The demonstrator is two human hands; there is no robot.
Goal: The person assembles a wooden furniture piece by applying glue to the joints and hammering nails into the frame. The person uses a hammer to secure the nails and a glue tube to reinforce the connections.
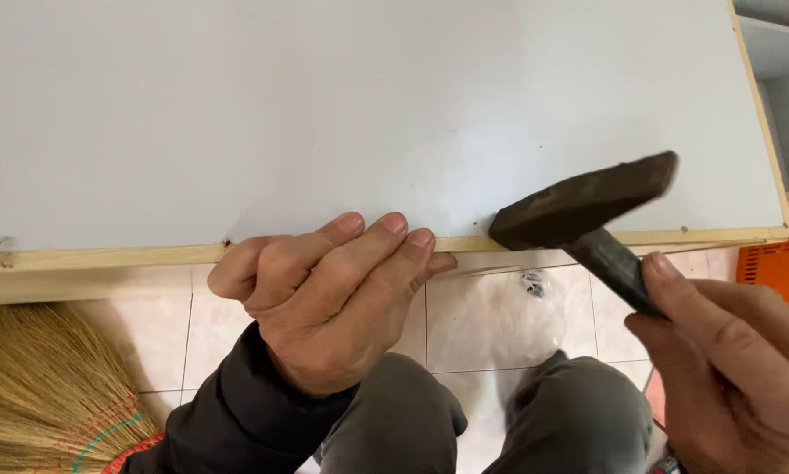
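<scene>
A large pale grey panel (368, 105) with a light wooden edge strip (105, 256) fills the upper view. My left hand (324, 290) rests against that front edge near the middle, fingers curled on the strip; whether it pinches a nail is hidden. My right hand (737, 351) is at the lower right, shut on the dark handle of a hammer (588, 206). The hammer's dark head hovers, slightly blurred, just above the panel edge to the right of my left fingers.
A straw broom (43, 386) lies at the lower left on the pale tiled floor (482, 325). A clear plastic bag with small dark bits (530, 285) lies on the tiles. An orange crate (785, 263) sits at the right. My knees (500, 421) are below.
</scene>
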